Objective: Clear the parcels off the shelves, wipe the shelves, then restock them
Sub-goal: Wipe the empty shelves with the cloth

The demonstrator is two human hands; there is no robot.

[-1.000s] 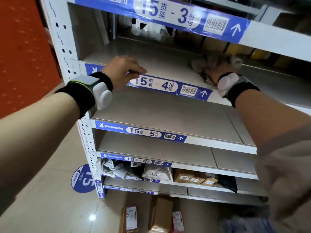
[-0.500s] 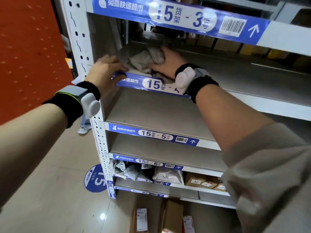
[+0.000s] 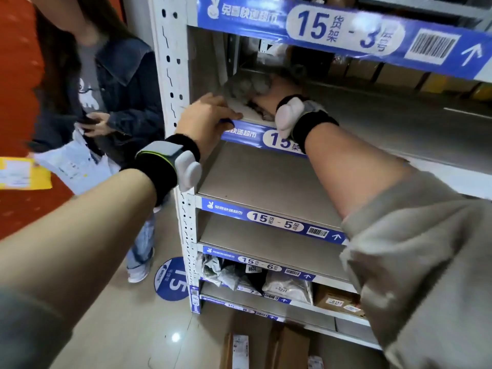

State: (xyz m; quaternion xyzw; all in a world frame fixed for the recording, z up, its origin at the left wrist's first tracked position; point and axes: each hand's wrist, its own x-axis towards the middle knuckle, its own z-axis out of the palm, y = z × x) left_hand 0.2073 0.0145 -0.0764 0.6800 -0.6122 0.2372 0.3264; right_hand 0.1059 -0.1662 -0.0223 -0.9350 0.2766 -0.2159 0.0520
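Gripping the front lip of the shelf marked 15-4, the left hand has its fingers curled over the blue label strip, thumb side toward the white upright. The right hand lies just beyond those fingers, pressed on a grey rag at the shelf's near-left corner; its fingers are hidden under blur, so I cannot tell how tightly they close on the cloth. Both wrists carry black bands with white sensors. Shelves below the fingers, 15-5 and 15-6, are bare. Parcels sit on the lower level, and more boxes on the floor. A bystander stands left of the upright, holding mail bags.
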